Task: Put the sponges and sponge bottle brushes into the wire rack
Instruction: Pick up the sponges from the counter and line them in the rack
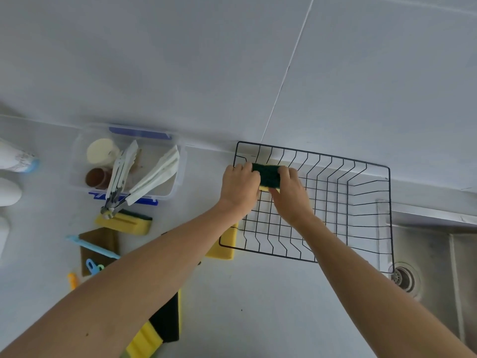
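A black wire rack (361, 202) stands on the grey counter beside the sink. Over its far left corner, my left hand (240, 188) and my right hand (290, 193) both grip a green-and-yellow sponge (267, 177), one at each end. A yellow sponge (224, 245) lies against the rack's left side, partly under my left forearm. Another yellow sponge with a dark top (126, 222) sits further left. A yellow and black sponge (157, 329) lies near the front edge. A clear box (178, 174) holds two sponge bottle brushes (103, 164) and white-handled tools.
A brown scouring pad (99, 244) with a light blue tool (90, 246) across it lies at the left, with small coloured clips (90, 267) beside it. White bottles (13, 158) stand at the far left. A steel sink (426, 254) with a drain (401, 277) lies right of the rack.
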